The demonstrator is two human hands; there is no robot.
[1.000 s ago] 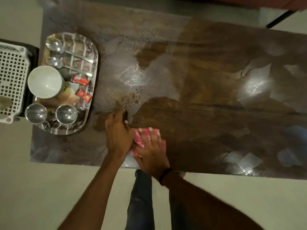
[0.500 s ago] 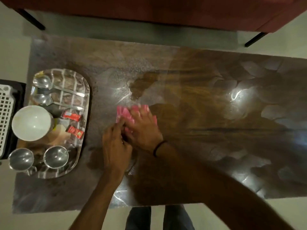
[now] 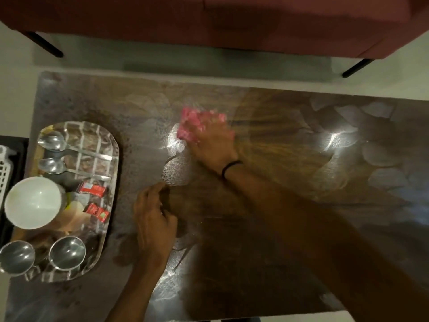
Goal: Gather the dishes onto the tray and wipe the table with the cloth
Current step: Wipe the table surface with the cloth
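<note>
Cloth point(image 3: 190, 126), pink and bunched, lies flat on the table point(image 3: 81, 94) beneath the fingers point(image 3: 210, 123) of the right hand point(image 3: 212, 142), with its edge showing beyond and left of the fingertips. Gathering, judged from the layout, is done. The tray point(image 3: 111, 145), well left of both hands, carries two spoons point(image 3: 50, 141), a white bowl point(image 3: 31, 202), two steel cups point(image 3: 67, 252) and two red sachets point(image 3: 92, 189), and no dish is seen loose on the table.

Wiping appears partly complete. Right of the pressing fingers the surface is dark with curved streaks, which suggests a wiped zone. Left of them, toward the tray, and beyond the fingertips, a dull grey film shows. Pale blotches far right of the fingers may be glare or residue; which cannot be told.

Right hand: the arm reaches diagonally across the table, palm down, fingers extended and close together on the cloth, pressing rather than pinching it. Motion blur hides finer detail. A dark band point(image 3: 229, 167) circles the wrist.

Left hand point(image 3: 154, 225): set nearer the body, well apart from the cloth. Its fingers point(image 3: 153, 194) are bent and slightly spread, tips touching the table, holding nothing visible; probably a brace.

Work left, by estimate: the filmed area beside the tray and along the far edge.
</note>
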